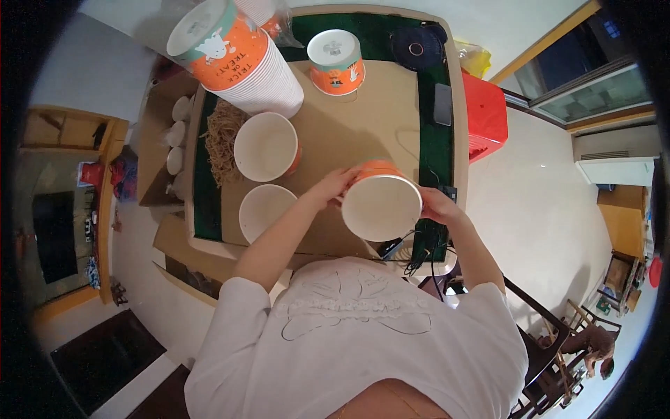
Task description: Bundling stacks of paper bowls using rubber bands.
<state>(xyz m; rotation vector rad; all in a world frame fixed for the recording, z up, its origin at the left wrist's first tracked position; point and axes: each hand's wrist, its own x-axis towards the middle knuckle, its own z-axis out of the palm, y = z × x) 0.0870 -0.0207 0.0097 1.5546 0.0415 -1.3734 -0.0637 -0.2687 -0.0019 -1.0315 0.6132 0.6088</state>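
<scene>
Between my two hands is an orange paper tub (382, 208), its white inside facing up toward me. My left hand (338, 187) grips its left side, and my right hand (435, 205) grips the right side. Two more open paper tubs stand to the left: one upright tub (266, 147) with an orange side, and a nearer tub (267, 211) partly covered by my left forearm. A tall stack of nested tubs (241, 63) rises at the far left. Another tub (335, 61) rests upside down at the back of the table.
Brown shredded paper (224, 143) lies beside the stack on the cardboard-covered table (380, 105). A dark blue round item (419, 47) and a phone-like grey slab (443, 105) lie at the far right. Cables (419, 258) hang near the front edge. A red stool (486, 115) stands right.
</scene>
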